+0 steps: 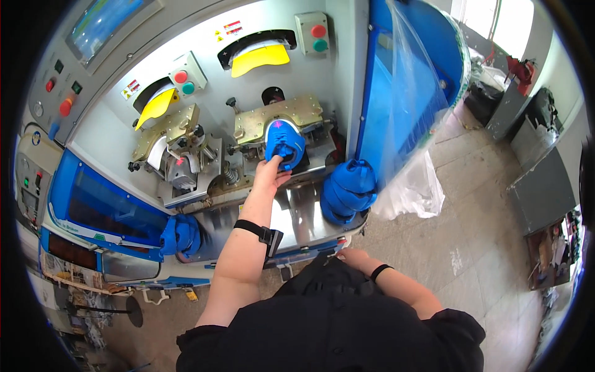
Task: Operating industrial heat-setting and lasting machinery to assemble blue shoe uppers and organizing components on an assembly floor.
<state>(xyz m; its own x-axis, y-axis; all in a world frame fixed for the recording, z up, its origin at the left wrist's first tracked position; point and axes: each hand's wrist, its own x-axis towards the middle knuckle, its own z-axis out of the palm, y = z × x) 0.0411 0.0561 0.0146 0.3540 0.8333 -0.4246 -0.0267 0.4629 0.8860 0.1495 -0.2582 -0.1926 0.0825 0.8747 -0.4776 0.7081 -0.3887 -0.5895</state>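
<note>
Black cloth of my shirt (334, 322) fills the bottom. Leftmost, a blue-framed panel (118, 208) carries pale lettering too small to read surely; a blue bundle (180, 235) sits at the left end of the shiny metal desk (297, 217). Red and yellow warning labels (131, 89) mark the wall by the left button box (187, 75). My left hand (271, 175) has its fingers closed on a blue shoe upper (284, 139), toe toward the brass-coloured plate (249, 128), a pink cross shining on it. Farther right, blue pieces (350, 189) stand stacked. My right hand (353, 256) is near the desk's front edge; I cannot tell whether its fingers grip anything. Clear plastic (415, 192) hangs over a grey floor (471, 204).
</note>
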